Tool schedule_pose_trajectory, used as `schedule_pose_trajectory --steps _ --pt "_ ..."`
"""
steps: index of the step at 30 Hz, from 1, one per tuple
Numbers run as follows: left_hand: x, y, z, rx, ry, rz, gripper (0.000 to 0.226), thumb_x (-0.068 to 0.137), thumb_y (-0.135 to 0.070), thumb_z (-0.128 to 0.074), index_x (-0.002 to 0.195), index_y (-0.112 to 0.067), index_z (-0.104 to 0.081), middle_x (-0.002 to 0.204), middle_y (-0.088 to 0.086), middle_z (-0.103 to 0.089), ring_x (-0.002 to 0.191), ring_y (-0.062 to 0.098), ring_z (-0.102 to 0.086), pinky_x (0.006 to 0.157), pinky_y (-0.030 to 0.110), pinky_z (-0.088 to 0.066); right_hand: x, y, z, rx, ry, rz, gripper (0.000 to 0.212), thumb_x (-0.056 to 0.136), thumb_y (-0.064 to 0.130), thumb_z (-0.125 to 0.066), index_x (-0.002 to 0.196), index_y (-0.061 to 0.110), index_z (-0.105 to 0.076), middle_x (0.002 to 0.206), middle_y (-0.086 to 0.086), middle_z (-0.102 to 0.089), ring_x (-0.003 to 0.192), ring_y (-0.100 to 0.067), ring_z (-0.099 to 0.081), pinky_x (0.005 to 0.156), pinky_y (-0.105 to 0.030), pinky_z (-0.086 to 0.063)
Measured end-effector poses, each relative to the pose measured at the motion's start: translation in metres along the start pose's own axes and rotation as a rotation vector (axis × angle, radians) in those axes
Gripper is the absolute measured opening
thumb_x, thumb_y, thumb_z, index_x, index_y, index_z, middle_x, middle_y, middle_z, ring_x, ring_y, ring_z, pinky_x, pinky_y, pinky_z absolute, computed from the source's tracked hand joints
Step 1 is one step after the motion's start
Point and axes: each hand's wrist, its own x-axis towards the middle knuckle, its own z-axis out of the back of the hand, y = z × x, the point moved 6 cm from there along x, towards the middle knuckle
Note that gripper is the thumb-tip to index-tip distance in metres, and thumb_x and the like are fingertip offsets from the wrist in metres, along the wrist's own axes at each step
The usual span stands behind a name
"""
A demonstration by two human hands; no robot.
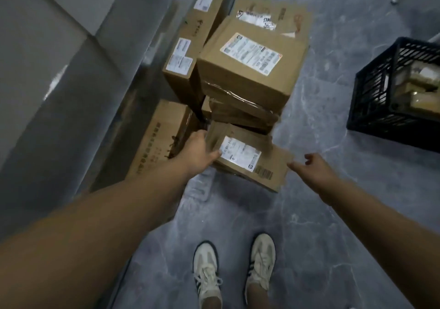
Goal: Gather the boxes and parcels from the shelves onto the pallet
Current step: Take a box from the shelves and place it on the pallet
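A flat brown box with a white label (247, 159) lies low at the front of a pile of cardboard boxes. My left hand (198, 151) grips its left edge, thumb on the label. Just off the box's right corner is my right hand (312, 168), fingers spread and holding nothing. Behind it a large labelled box (250, 70) tops a stack. A tall narrow box (190, 46) stands to the left, and a printed box (157, 141) lies beside my left arm. No pallet is visible beneath the pile.
A black plastic crate (381, 99) holding packets stands on the grey marble-pattern floor (321, 225) at the right. A grey wall (47, 70) runs along the left. My two white shoes (233, 273) stand just before the pile.
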Motion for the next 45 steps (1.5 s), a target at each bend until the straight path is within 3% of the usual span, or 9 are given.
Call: schedule_pose_trajectory --steps 4,10,15,17,22,26,32,37,45 --pt "0.055 0.022 -0.043 -0.092 0.014 0.031 0.068 0.088 -0.026 -0.069 0.144 -0.008 -0.034 0.144 0.010 -0.042 0.129 0.025 -0.046 0.102 0.028 -0.038 0.060 -0.033 -0.042 0.111 0.072 -0.084 0.088 0.085 0.039 -0.070 0.149 0.006 -0.021 0.149 -0.017 -0.037 0.131 -0.035 -0.043 0.096 -0.041 -0.041" --pt "0.090 0.044 -0.089 -0.240 0.094 0.136 0.060 0.083 -0.025 -0.075 0.133 -0.008 -0.045 0.128 0.009 -0.058 0.116 0.026 -0.057 0.102 0.038 -0.046 0.090 -0.053 -0.085 0.332 0.145 -0.228 0.075 0.083 0.036 -0.073 0.141 0.012 -0.032 0.137 -0.011 -0.049 0.119 -0.031 -0.051 0.087 -0.047 -0.048" --pt "0.045 0.064 -0.083 -0.416 -0.016 0.228 0.051 0.076 -0.016 -0.082 0.117 -0.013 -0.051 0.097 -0.005 -0.057 0.085 0.010 -0.056 0.073 0.017 -0.048 0.053 -0.045 -0.076 0.342 0.122 -0.270 0.071 0.081 0.025 -0.076 0.136 0.015 -0.032 0.120 -0.008 -0.050 0.104 -0.030 -0.051 0.070 -0.049 -0.052" --pt "0.014 0.070 -0.063 -0.480 -0.066 0.258 0.050 0.077 -0.014 -0.081 0.116 -0.009 -0.050 0.098 -0.003 -0.057 0.084 0.009 -0.057 0.065 0.013 -0.048 0.027 -0.029 -0.064 0.323 0.131 -0.226 0.063 0.082 0.022 -0.074 0.131 0.015 -0.036 0.113 -0.006 -0.051 0.092 -0.025 -0.053 0.064 -0.044 -0.050" --pt "-0.077 0.072 0.010 -0.768 -0.135 0.428 0.040 0.078 -0.015 -0.079 0.107 -0.011 -0.052 0.108 0.014 -0.068 0.092 0.029 -0.070 0.084 0.047 -0.057 -0.065 0.041 -0.031 0.354 0.168 -0.091 0.054 0.084 0.013 -0.069 0.132 0.014 -0.043 0.114 -0.008 -0.057 0.084 -0.021 -0.057 0.057 -0.033 -0.047" --pt "-0.153 0.046 0.099 -0.812 -0.370 0.389 0.030 0.079 -0.011 -0.077 0.093 -0.016 -0.051 0.086 -0.001 -0.064 0.055 0.001 -0.067 0.043 0.012 -0.048 -0.159 0.114 -0.001 0.328 0.195 0.085 0.061 0.083 0.010 -0.071 0.136 0.010 -0.040 0.127 -0.011 -0.055 0.102 -0.026 -0.055 0.073 -0.040 -0.050" --pt "-0.302 0.008 0.197 -0.837 -0.626 0.355 0.038 0.080 -0.021 -0.077 0.109 -0.011 -0.053 0.089 -0.006 -0.057 0.073 0.002 -0.055 0.054 0.015 -0.041 -0.278 0.196 0.060 0.205 0.245 0.390 0.060 0.084 0.013 -0.070 0.137 0.013 -0.043 0.130 -0.007 -0.056 0.105 -0.023 -0.058 0.085 -0.042 -0.053" --pt "-0.437 0.002 0.189 -1.007 -0.842 0.423 0.043 0.081 -0.021 -0.077 0.116 -0.008 -0.055 0.102 0.004 -0.063 0.083 0.014 -0.062 0.060 0.020 -0.047 -0.363 0.212 0.079 0.023 0.438 0.583 0.061 0.085 0.020 -0.069 0.139 0.021 -0.042 0.130 -0.006 -0.058 0.111 -0.027 -0.060 0.091 -0.045 -0.052" --pt "-0.626 0.018 0.129 -1.180 -1.129 0.507 0.044 0.078 -0.024 -0.079 0.113 -0.014 -0.053 0.105 0.004 -0.064 0.086 0.014 -0.064 0.063 0.024 -0.050 -0.507 0.177 0.054 -0.244 0.614 0.841 0.058 0.086 0.016 -0.068 0.138 0.016 -0.042 0.127 -0.012 -0.058 0.099 -0.023 -0.060 0.075 -0.038 -0.055"
